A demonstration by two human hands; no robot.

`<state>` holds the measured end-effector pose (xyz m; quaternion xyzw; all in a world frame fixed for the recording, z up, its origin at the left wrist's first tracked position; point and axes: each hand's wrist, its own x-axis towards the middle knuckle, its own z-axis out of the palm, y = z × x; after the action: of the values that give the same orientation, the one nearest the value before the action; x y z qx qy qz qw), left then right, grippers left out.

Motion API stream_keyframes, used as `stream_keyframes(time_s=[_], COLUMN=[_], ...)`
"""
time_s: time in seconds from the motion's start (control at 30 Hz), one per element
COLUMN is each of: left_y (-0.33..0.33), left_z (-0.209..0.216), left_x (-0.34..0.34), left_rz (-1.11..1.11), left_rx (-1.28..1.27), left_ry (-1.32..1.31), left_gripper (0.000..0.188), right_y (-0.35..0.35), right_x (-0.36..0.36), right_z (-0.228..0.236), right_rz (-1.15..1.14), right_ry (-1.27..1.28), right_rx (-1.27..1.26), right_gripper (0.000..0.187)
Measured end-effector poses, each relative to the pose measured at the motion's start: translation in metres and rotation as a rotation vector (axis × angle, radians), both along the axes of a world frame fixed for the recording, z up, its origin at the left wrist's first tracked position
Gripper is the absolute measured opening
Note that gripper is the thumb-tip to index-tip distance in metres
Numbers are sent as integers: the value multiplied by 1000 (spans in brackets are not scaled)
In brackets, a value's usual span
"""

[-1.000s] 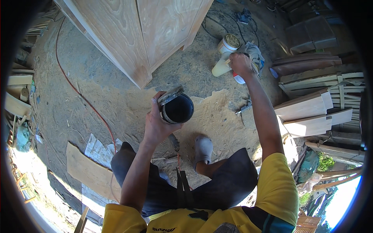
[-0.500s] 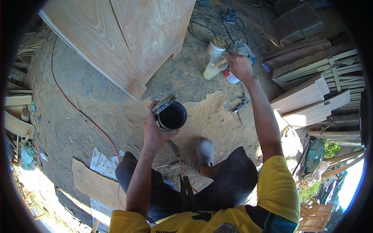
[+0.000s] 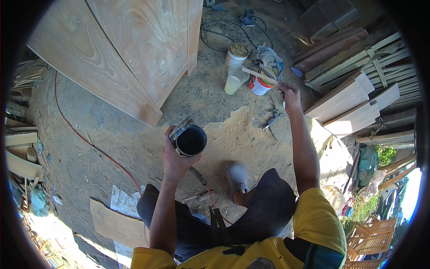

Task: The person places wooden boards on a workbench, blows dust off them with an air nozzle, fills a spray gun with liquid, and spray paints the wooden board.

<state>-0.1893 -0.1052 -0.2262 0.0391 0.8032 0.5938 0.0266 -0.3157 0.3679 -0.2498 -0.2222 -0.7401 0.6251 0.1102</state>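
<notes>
My left hand [image 3: 175, 162] is wrapped round a round cup [image 3: 191, 141] with a dark inside, held mouth up above the ground. A grey, stained piece [image 3: 181, 129] lies against the cup's rim by my thumb; its kind is unclear. Farther off to the right, my right hand [image 3: 290, 95] pinches the end of a flat wooden stick [image 3: 254, 73]. The stick points left, above a red and white can [image 3: 259, 87]. Beside that can, a clear plastic cup [image 3: 234, 82] of pale yellowish liquid stands in front of a white tub [image 3: 236, 54].
A large wooden cabinet-like piece [image 3: 134, 40] rises at the far left. An orange hose [image 3: 89, 142] runs along the ground at left. A crumpled cloth [image 3: 268, 56] lies behind the can; boards [image 3: 347, 98] are stacked at right. A plywood sheet [image 3: 116, 224] lies near my left leg.
My right hand has moved right and slightly down from the plastic cup, bringing the stick out over the red and white can. My left hand keeps hold of the dark cup. The view has shifted.
</notes>
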Motion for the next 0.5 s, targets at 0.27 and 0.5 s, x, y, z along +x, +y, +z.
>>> stream_keyframes(time_s=[0.27, 0.5], left_y=[-1, 2], left_z=[-13, -20], left_x=[-3, -7], left_rz=[17, 0], left_rx=[6, -29], left_ry=[45, 102], left_gripper=[105, 107], right_y=[65, 74], right_x=[-2, -42], right_z=[-50, -88], right_rz=[-348, -420], right_ry=[59, -4], right_rx=[-638, -639], right_gripper=[8, 12])
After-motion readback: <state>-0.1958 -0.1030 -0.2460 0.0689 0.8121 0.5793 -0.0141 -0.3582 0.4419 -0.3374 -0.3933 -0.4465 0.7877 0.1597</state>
